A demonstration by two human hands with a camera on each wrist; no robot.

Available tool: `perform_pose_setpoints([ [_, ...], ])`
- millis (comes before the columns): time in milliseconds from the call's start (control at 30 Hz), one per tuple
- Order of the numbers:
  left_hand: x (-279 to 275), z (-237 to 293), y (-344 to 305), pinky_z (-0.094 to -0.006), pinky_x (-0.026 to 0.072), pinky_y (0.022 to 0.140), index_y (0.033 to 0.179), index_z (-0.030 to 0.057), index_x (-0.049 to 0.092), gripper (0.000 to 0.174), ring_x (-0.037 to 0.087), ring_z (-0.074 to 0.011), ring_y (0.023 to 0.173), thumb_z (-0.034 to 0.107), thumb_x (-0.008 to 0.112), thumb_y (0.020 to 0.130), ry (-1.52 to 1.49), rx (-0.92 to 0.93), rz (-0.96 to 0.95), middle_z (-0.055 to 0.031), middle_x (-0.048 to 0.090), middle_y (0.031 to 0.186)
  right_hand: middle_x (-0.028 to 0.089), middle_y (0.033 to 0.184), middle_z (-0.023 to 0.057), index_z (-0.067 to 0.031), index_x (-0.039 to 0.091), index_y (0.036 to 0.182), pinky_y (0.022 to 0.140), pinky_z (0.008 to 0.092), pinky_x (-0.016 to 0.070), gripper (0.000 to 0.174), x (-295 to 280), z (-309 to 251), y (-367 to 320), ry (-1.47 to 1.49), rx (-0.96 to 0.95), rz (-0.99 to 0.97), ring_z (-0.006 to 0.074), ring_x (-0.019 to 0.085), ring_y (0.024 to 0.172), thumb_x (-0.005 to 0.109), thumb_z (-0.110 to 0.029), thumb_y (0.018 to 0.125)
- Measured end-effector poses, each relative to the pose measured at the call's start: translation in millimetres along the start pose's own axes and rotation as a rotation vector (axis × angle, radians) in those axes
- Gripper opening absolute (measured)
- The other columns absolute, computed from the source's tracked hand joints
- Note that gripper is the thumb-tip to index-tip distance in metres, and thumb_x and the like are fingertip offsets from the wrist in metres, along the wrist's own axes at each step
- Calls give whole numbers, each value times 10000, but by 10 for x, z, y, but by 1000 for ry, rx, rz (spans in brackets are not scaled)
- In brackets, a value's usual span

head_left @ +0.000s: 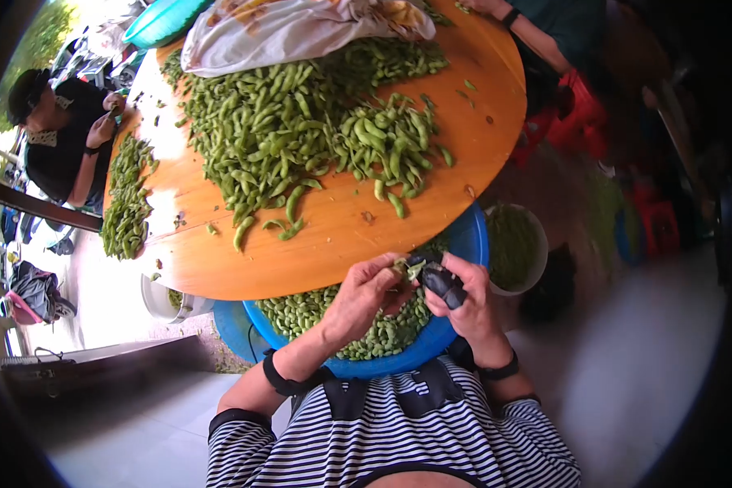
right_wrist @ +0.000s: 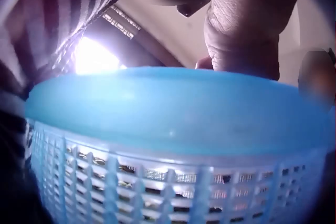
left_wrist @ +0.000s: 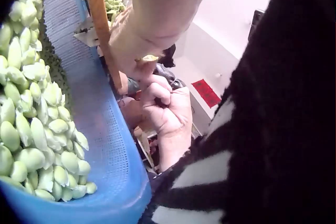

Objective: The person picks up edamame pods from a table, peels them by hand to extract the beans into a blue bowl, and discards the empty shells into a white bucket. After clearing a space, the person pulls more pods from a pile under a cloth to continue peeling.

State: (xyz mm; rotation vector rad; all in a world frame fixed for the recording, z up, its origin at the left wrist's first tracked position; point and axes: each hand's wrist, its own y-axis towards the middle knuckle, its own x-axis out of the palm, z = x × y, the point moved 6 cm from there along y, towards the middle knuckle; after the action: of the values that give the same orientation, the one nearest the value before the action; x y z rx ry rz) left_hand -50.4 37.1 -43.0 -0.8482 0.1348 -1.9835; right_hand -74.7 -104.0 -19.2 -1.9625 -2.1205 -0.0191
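In the head view my left hand pinches a green soybean pod between thumb and fingers, above a blue basket. My right hand meets it from the other side, fingers curled, with a dark covering on its digits close against the pod. Below both hands, shelled green beans fill the basket. The left wrist view shows these beans close up, with the curled right hand beyond the rim. The basket's side hides most of the right wrist view.
A round wooden table bears a large heap of pods and a white cloth sack. White buckets stand on either side of the basket. One person sits at the left; another's arm reaches in at top right.
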Motion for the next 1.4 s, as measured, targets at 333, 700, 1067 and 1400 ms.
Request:
perform_pose_setpoints([
  [333, 199, -107, 13, -253, 463, 724, 1158, -5, 585, 247, 557, -99, 793, 135, 478, 985, -320, 32, 43, -30, 610, 943, 548, 854, 164, 9, 592, 1072, 668, 406, 482, 335, 151, -255, -113, -734, -522, 187, 376, 598, 772, 585, 14, 737],
  [700, 25, -150, -37, -230, 543, 771, 1101, 47, 617, 167, 661, -153, 896, 148, 561, 981, -191, -88, 31, -63, 662, 995, 433, 607, -27, 23, 573, 896, 441, 198, 290, 142, -98, 154, -17, 443, 81, -83, 25, 372, 506, 457, -43, 945],
  [1067, 17, -56, 1, -223, 391, 465, 1010, 7, 608, 99, 526, -107, 577, 81, 603, 944, -6, 140, 14, -78, 630, 835, 586, 747, -2, 27, 624, 1038, 533, 208, 405, 228, -176, -35, -35, -89, -180, -49, 45, 502, 603, 591, -173, 933],
  [1400, 49, -58, -28, -216, 314, 458, 946, 41, 580, 167, 427, -72, 508, 203, 577, 982, 170, 119, 16, 2, 527, 642, 679, 880, 135, 18, 650, 1014, 675, 331, 529, 226, 36, -281, -163, -705, -565, 326, 271, 681, 751, 696, -65, 808],
])
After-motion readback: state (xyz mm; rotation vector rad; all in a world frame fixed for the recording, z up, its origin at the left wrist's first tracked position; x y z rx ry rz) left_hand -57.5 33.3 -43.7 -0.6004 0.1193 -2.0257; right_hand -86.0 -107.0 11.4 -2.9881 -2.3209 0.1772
